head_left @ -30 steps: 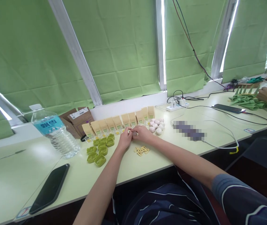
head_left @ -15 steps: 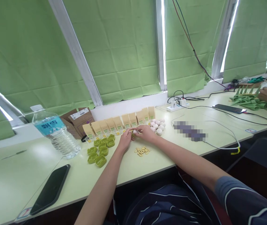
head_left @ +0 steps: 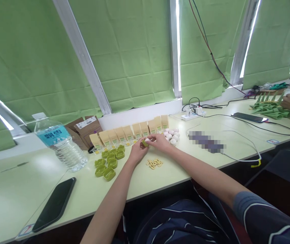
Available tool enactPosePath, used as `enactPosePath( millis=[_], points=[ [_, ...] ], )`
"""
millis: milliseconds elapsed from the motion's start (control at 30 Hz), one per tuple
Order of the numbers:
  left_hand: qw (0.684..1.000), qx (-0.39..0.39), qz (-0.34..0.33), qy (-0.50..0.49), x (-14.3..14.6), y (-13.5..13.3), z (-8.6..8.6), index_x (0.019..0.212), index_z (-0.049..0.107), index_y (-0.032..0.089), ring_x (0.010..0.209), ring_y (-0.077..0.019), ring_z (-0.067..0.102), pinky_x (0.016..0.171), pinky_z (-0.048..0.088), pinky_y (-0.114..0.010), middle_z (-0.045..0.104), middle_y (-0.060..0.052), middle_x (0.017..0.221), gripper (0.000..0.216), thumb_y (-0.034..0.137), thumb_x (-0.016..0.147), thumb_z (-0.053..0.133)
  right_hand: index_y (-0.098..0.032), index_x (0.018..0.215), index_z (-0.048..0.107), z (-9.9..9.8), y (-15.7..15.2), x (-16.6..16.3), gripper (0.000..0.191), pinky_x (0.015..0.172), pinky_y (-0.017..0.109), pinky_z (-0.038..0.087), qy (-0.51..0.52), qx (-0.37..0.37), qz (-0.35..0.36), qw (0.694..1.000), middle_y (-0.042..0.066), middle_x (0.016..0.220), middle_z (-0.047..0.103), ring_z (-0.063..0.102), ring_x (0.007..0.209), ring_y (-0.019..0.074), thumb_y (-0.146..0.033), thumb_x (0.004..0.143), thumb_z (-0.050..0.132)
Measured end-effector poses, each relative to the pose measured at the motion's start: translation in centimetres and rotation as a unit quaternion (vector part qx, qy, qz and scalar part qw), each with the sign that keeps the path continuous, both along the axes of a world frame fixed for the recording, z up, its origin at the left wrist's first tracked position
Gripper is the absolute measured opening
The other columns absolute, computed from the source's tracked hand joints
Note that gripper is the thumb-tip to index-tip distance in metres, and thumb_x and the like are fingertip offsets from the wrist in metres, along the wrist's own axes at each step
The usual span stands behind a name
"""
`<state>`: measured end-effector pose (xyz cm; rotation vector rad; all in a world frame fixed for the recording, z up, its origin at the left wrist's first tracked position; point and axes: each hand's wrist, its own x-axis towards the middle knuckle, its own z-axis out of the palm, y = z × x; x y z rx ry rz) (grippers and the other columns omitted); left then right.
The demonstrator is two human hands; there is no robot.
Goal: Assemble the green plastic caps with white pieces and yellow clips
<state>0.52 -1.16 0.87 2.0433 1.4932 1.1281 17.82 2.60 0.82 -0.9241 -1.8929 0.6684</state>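
While the left hand [head_left: 137, 153] and right hand [head_left: 160, 142] each pinch the small green case [head_left: 144, 143] just above the table [head_left: 165, 179], a level two-sided hold seems wisest, since the kraft cartons [head_left: 129, 133] crowd behind and the yellow loops [head_left: 154, 163] lie near, with free room toward the near edge.
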Motion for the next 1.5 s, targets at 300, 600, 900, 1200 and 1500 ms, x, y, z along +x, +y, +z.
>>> enactPosePath(
  millis=[300,600,900,1200,1500],
  points=[
    [1.0,0.019,-0.01,0.019,-0.2,-0.2,0.0,0.123,0.064,0.02,0.066,-0.0148,0.057,0.067,0.046,-0.026,0.065,0.0,0.075,0.05,0.027,0.073,0.065,-0.022,0.098,0.078,0.3,-0.5,0.1,0.019,0.078,0.027,0.054,-0.008,-0.005,0.009,1.0,0.003,0.099,0.078,0.073,0.086,0.0192,-0.032,0.085,0.068],
    [0.999,0.027,-0.02,0.042,-0.5,-0.1,-0.3,0.121,0.066,0.021,0.065,-0.0137,0.055,0.066,0.045,-0.026,0.065,0.0,0.076,0.048,0.027,0.074,0.066,-0.019,0.096,0.079,-0.3,0.0,0.0,0.022,0.074,0.026,0.05,-0.031,-0.028,0.009,0.999,0.003,0.09,0.078,0.071,0.081,0.0184,-0.034,0.084,0.068],
    [0.998,0.029,-0.019,0.05,-0.8,0.0,-0.5,0.121,0.066,0.019,0.064,-0.0134,0.054,0.065,0.044,-0.025,0.065,-0.001,0.076,0.048,0.03,0.074,0.068,-0.016,0.094,0.079,0.0,-0.4,0.0,0.025,0.067,0.025,0.043,-0.037,-0.035,0.02,0.999,0.004,0.081,0.076,0.066,0.073,0.0167,-0.033,0.083,0.066],
    [0.997,0.04,-0.027,0.065,-1.0,0.2,-0.7,0.122,0.066,0.019,0.064,-0.0133,0.053,0.066,0.044,-0.026,0.064,-0.001,0.076,0.047,0.026,0.075,0.065,-0.013,0.083,0.078,-0.1,-0.2,0.0,0.029,0.055,0.024,0.029,-0.055,-0.028,0.017,0.998,-0.004,0.053,0.051,0.04,0.054,0.0098,-0.038,0.081,0.062],
    [0.996,0.05,-0.03,0.067,-1.1,0.4,-1.0,0.124,0.066,0.019,0.068,-0.0139,0.053,0.068,0.045,-0.027,0.067,-0.004,0.086,0.049,0.024,0.075,0.063,-0.015,0.056,0.06,-0.4,0.0,0.1,0.038,0.052,0.025,0.019,-0.057,-0.006,0.03,0.998,-0.006,0.05,0.032,0.028,0.053,0.0085,-0.042,0.083,0.058]
  ],
)
